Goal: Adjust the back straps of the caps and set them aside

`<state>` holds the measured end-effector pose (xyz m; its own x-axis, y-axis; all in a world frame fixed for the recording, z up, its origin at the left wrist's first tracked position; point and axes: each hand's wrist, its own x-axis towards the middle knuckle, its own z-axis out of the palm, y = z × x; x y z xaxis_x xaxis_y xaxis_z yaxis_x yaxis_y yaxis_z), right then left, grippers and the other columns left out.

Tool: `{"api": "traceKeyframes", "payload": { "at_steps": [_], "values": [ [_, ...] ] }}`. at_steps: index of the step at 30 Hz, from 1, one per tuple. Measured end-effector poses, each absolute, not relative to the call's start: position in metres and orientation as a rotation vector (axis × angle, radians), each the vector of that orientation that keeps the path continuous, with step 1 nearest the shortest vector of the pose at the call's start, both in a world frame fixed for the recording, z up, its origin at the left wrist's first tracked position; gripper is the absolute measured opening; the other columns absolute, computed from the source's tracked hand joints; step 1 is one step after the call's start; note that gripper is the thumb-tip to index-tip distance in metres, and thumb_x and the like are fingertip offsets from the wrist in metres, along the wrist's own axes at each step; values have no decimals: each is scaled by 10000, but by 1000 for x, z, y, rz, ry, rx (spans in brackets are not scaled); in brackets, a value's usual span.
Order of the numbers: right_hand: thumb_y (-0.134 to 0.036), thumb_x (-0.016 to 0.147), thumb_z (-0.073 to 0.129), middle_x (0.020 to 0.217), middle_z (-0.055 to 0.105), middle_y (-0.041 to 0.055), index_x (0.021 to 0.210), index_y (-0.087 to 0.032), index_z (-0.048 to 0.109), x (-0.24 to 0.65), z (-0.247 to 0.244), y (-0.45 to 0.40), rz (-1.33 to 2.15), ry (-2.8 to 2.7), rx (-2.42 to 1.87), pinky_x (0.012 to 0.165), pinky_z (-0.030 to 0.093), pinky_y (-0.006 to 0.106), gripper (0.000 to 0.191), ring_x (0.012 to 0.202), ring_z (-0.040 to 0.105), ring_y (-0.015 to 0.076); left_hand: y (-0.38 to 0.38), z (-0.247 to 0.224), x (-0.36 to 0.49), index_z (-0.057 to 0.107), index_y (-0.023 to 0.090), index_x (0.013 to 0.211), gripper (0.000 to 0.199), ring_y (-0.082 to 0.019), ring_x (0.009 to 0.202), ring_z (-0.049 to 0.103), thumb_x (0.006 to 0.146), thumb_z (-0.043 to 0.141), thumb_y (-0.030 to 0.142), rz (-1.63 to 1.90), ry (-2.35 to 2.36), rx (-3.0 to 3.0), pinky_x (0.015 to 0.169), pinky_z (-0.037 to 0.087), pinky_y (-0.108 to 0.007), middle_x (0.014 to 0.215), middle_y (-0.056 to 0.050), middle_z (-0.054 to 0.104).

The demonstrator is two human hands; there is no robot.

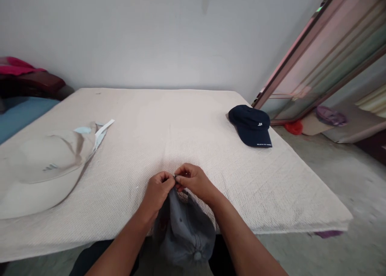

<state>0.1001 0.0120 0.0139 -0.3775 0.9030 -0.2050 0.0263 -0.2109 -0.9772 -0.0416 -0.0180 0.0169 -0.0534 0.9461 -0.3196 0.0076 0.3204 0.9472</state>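
A grey cap (193, 232) hangs crown down at the front edge of the covered table (169, 123), its back strap pointing up. My left hand (159, 187) pinches the strap end from the left. From the right, the fingers of my right hand (193, 180) are closed on the same strap, almost touching my left fingertips. The small fastening between them is mostly hidden. A beige cap (45, 167) with a dark striped logo lies at the left, a white tag sticking out of it. The navy cap (250, 125) rests at the right, its brim towards me.
Behind the table stands a pale wall (150, 35). A glass sliding door (313, 63) is at the right, with a red bag (294, 127) on the floor near it. Dark red furniture (39, 83) and a blue surface (24, 111) are at the far left.
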Motion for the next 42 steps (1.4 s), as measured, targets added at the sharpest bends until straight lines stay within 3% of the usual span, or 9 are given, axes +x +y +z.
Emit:
{"api": "traceKeyframes", "payload": {
  "at_steps": [4,9,17,31,36,42],
  "values": [
    [-55,652,568,729,603,-6,887,-184,609,107,14,11,1666,-1554,-1045,572,454,239,271,630,578,114,-19,24,-41,494,180,587,117,-100,460,435,645,591,211,941,1276,754,461,299,-221,506,27,527],
    [-67,651,576,730,589,-11,836,-191,583,110,13,11,1567,-1665,-1087,578,422,225,223,667,560,113,-20,28,-42,498,171,575,138,-80,439,411,629,617,214,922,1281,770,446,285,-204,483,40,493],
    [-72,637,599,667,575,-23,825,-190,535,111,15,13,1745,-1627,-1052,550,417,227,232,628,572,122,-19,32,-45,507,167,586,108,-84,458,421,623,603,198,854,1252,813,459,298,-204,497,34,507],
    [-126,630,670,650,549,-37,781,-189,533,109,17,9,1593,-1645,-1103,518,367,207,213,616,520,104,-21,35,-49,469,169,578,151,-62,447,354,627,612,170,877,1128,649,448,265,-193,497,56,431],
    [-143,645,665,644,557,-35,783,-187,528,106,15,9,1647,-1542,-1076,531,404,220,199,592,538,106,-22,37,-51,515,162,599,101,-88,478,425,622,613,167,919,999,511,469,326,-206,534,27,498],
    [-151,650,672,649,570,-36,791,-191,501,107,15,13,1746,-1334,-967,561,459,251,225,578,561,111,-23,37,-57,549,168,570,91,-162,668,564,626,620,165,990,805,483,616,440,-269,714,-25,608]
  ]
}}
